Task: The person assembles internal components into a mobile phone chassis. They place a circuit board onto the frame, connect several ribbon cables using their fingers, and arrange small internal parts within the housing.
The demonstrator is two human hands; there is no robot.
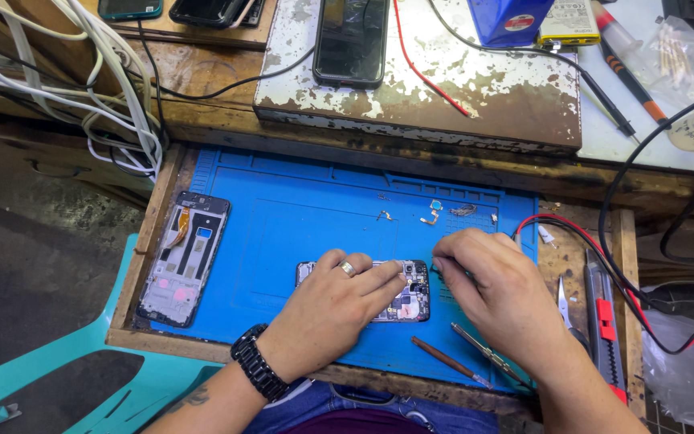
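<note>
An opened phone (411,301) with its circuit board showing lies on the blue work mat (299,225). My left hand (331,309), with a ring and a black wrist watch, lies flat on it and covers most of it. My right hand (496,285) rests just to the right of the phone, fingers curled together at its top right corner; whether they pinch a tool or a small part is hidden.
A phone frame with an orange flex cable (185,255) lies at the mat's left. Small loose parts (431,213) sit at the mat's back. Two screwdrivers (475,362), a red-and-grey knife (604,321) and red and black leads (604,249) lie by my right hand. A dark phone (353,40) rests on the shelf behind.
</note>
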